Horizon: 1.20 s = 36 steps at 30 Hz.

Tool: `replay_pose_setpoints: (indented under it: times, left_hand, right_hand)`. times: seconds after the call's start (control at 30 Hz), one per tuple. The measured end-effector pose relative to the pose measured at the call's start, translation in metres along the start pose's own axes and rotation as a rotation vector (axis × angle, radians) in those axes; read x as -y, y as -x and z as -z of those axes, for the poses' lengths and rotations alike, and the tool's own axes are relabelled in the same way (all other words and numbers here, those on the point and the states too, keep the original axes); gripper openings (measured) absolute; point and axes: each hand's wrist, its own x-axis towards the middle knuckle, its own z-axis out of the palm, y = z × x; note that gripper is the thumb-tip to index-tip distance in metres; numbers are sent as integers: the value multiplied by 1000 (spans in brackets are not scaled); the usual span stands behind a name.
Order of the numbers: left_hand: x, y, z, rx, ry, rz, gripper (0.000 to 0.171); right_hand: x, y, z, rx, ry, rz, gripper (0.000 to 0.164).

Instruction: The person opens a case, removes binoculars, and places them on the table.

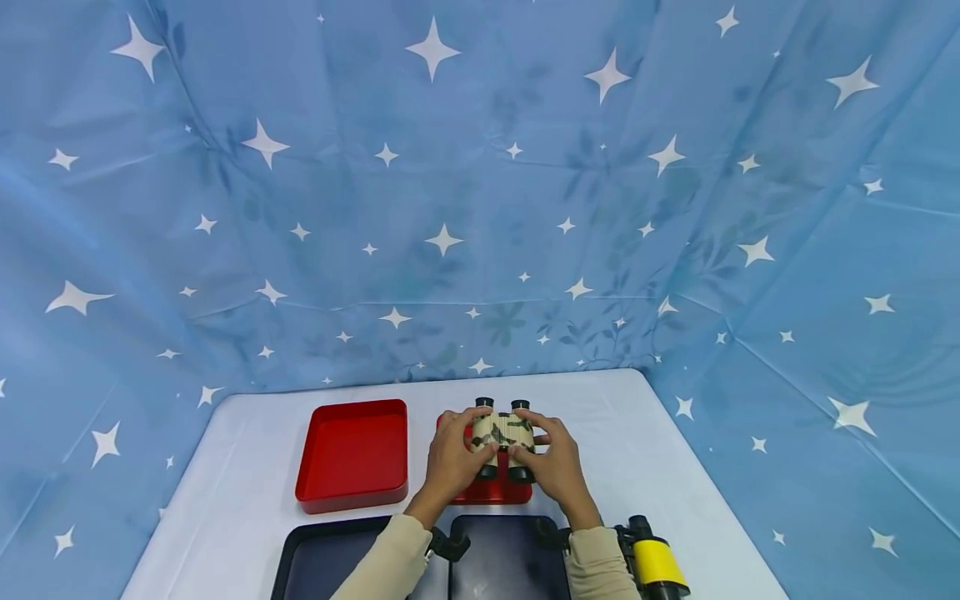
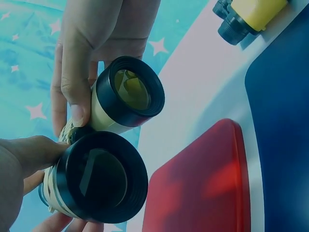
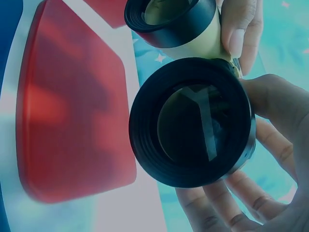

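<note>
Camouflage binoculars (image 1: 503, 433) sit between my two hands above the red tray (image 1: 491, 492), my left hand (image 1: 450, 462) and right hand (image 1: 555, 462) each curling fingers round one barrel, thumbs near the big lenses.

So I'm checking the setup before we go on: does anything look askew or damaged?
Nothing stands out. Both hands, left hand and right hand, hold the camouflage binoculars level above a red tray; the lenses look intact.

Low in the frame, the binoculars (image 1: 503, 433) sit between both hands above a lid (image 1: 491, 492), right of the tray (image 1: 352, 454).
</note>
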Motion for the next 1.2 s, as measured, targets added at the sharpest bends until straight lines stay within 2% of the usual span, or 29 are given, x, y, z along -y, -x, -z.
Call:
replay_pose_setpoints:
  times: [0.33,0.67,1.07,1.2]
  left_hand:
    - [-5,0,-11,19,29,-19,53]
    - [-9,3,-15,48,59,-47,51]
    - [-14,1,-33,69,91,-89,50]
    - [-14,-1,-40,92,82,-84,51]
  right_hand:
    - [-8,1,12,-17,38,-25,61]
    - [-12,3,22,-9,61,-40,61]
    - [-24,5,37,-10,69,-50,62]
    - [-30,5,41,-6,85,-56,62]
